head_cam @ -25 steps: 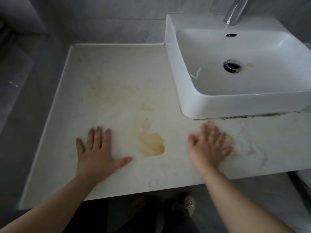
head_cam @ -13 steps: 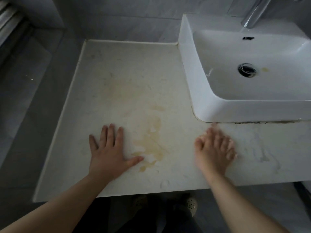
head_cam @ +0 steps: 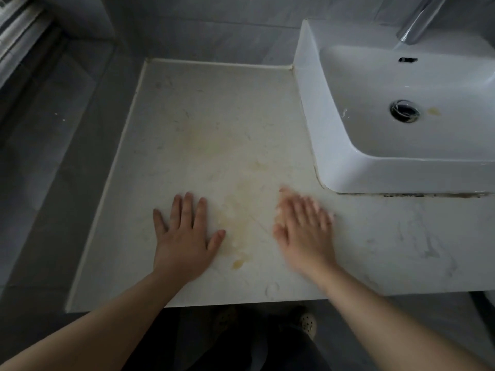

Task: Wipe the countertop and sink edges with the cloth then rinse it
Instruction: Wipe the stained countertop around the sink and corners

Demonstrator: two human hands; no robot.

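While the left hand (head_cam: 184,236) rests flat on the surface (head_cam: 214,116), the blurred right hand (head_cam: 302,226) lies beside the yellow stain (head_cam: 235,223), both with fingers (head_cam: 187,207) straight; no cloth shows, unless beneath it. Wiping seems underway: next, sweep over the stain
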